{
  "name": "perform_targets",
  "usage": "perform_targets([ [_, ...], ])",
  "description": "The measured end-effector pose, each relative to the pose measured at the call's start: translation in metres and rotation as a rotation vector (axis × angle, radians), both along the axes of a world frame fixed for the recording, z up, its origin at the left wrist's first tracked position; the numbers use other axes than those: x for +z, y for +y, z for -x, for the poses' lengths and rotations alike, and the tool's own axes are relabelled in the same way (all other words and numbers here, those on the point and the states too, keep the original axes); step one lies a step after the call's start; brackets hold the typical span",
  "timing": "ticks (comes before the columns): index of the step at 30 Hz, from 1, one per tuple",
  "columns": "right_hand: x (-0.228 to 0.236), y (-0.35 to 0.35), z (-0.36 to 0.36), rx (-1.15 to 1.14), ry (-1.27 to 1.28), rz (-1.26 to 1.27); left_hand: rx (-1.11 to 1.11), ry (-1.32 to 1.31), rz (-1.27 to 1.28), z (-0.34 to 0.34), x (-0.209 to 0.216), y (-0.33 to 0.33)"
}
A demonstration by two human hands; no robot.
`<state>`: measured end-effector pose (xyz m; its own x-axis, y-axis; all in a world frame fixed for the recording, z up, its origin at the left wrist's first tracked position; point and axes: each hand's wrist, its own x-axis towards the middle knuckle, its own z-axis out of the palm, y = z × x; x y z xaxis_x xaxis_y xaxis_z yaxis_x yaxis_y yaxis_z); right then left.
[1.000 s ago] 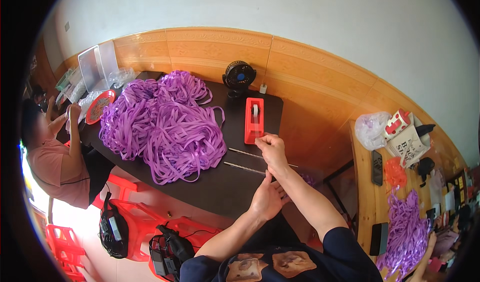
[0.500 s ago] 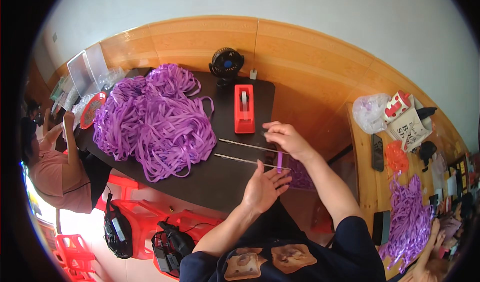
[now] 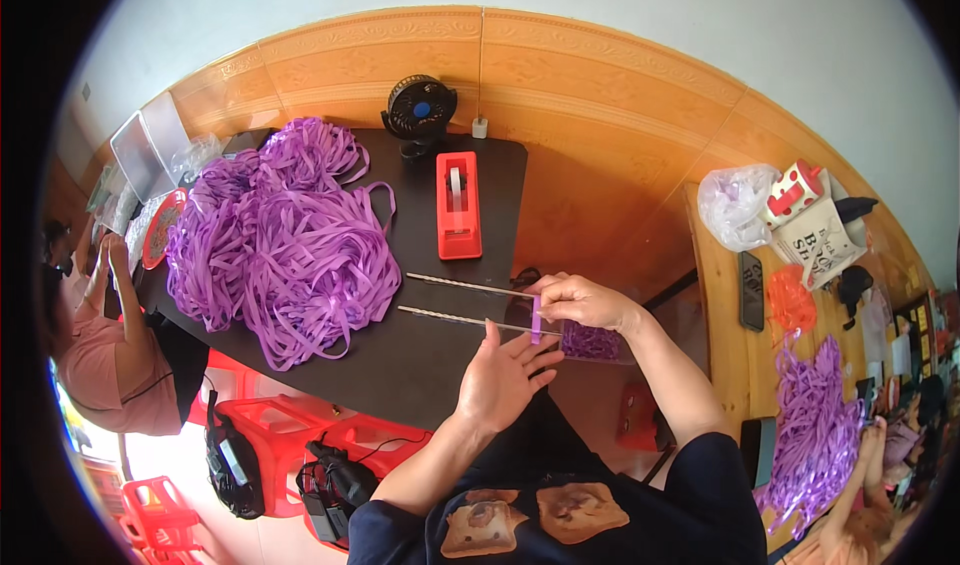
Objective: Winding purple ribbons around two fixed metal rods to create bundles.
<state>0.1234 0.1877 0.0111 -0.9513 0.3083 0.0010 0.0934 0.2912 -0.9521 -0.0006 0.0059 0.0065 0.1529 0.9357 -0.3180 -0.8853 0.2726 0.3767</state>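
Two thin, pale metal rods with twisted shafts, an upper rod (image 3: 470, 284) and a lower rod (image 3: 450, 318), lie side by side across the dark table's right edge. A short purple ribbon (image 3: 536, 321) spans both near their right ends. My right hand (image 3: 585, 303) has its fingers closed at the ribbon's top, by the upper rod. Palm up, my left hand (image 3: 505, 377) is open, fingers spread beneath the lower rod and ribbon, thumb beside that rod. Beyond my right hand sits a clear container of purple pieces (image 3: 592, 341), partly covered.
On the dark table (image 3: 400, 380) are a large purple ribbon heap (image 3: 290, 255), a red tape dispenser (image 3: 459, 207) and a black fan (image 3: 420, 110). A wooden table (image 3: 735, 385) at right carries more ribbon (image 3: 815, 425) and a phone (image 3: 751, 292). Other people work at both sides.
My right hand has come down and closed at the ribbon across the rods. My left hand stays open below. The whole view has shifted slightly.
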Motion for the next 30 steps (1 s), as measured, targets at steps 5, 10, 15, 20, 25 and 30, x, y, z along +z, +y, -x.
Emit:
perform_targets([
  [5,-0.007,0.002,0.000,0.002,-0.008,-0.018,0.021,-0.006,0.024,-0.001,0.005,0.000],
  [10,-0.007,0.000,0.001,-0.026,-0.085,-0.071,0.023,-0.005,0.028,0.000,0.004,0.000],
  [15,-0.008,-0.004,0.000,-0.079,-0.067,-0.155,0.023,-0.002,0.029,-0.001,0.003,0.001],
  [20,-0.008,-0.005,0.000,-0.096,-0.064,-0.116,0.021,-0.007,0.030,-0.001,0.004,0.000],
  [25,-0.007,-0.007,0.001,-0.115,-0.068,-0.115,0.022,-0.006,0.020,-0.001,0.003,0.000],
  [30,-0.008,-0.008,0.006,-0.136,-0.069,-0.121,0.024,0.004,0.021,-0.001,0.004,0.000],
])
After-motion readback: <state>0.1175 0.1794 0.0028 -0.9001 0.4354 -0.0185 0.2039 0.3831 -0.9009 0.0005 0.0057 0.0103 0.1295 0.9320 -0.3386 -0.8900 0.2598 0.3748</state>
